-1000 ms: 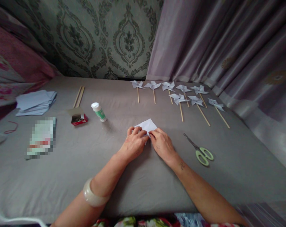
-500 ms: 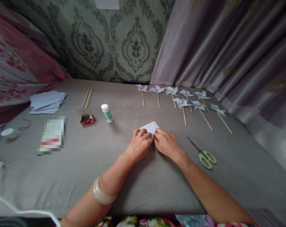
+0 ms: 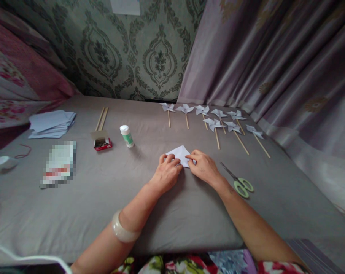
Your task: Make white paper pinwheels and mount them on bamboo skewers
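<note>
A folded sheet of white paper (image 3: 180,151) lies on the grey cloth in front of me, its pointed corner facing away. My left hand (image 3: 167,171) rests on its left part with curled fingers pressing the near edge. At the right side, my right hand (image 3: 204,167) grips the paper, index finger stretched along its surface and thumb tucked close. Both hands cover much of the near edge. To the right of my right hand lie scissors with pale green handles (image 3: 242,186). A white and green glue bottle (image 3: 127,137) stands to the left, beyond my left hand.
Several white paper pinwheels (image 3: 214,125) on wooden sticks lie at the back right. At left are stacked paper sheets (image 3: 51,123), wooden sticks (image 3: 102,118), an open red box (image 3: 103,144) of small items and a blurred packet (image 3: 59,163). A white cable (image 3: 26,258) runs along the lower left.
My right hand has moved away from my left along the paper, its index finger now stretched out. The left hand stays on the paper. The camera view has shifted slightly.
</note>
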Demonstrator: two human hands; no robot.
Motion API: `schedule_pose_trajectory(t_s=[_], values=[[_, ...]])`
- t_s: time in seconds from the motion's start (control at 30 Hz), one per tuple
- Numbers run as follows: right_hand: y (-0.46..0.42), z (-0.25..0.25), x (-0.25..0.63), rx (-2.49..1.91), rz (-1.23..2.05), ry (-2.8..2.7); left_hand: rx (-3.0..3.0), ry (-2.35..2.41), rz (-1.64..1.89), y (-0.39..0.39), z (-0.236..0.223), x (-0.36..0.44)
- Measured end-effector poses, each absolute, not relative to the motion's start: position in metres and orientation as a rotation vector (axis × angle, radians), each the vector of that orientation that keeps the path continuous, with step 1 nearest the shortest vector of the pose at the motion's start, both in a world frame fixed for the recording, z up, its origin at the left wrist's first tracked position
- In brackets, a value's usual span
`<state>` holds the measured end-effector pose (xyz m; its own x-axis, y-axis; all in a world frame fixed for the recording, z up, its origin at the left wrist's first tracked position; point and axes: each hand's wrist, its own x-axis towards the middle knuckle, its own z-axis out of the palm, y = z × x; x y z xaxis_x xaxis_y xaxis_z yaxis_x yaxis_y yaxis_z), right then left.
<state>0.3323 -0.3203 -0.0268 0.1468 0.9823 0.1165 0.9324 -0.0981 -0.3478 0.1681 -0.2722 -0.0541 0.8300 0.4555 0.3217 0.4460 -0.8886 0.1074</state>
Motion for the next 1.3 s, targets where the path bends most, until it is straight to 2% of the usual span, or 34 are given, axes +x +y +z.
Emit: schedule_pose_trajectory(t_s=[0.5, 0.83, 1.13, 1.3], values=[[-0.316, -0.027, 0.323, -2.097, 0.178, -2.122, 2.993, 0.729, 0.538, -0.273, -0.054, 0.168], [-0.309, -0.018, 0.327, -2.104, 0.289, -2.223, 2.995, 0.758, 0.505, -0.276, -0.052, 0.167], [-0.302, -0.021, 0.334, -2.031, 0.334, -2.175, 2.848, 0.930, 0.622, -0.269, -0.045, 0.164], [-0.299, -0.029, 0.356, -1.895, 0.429, -1.908, 2.677, 1.158, 0.719, -0.262, -0.041, 0.162]])
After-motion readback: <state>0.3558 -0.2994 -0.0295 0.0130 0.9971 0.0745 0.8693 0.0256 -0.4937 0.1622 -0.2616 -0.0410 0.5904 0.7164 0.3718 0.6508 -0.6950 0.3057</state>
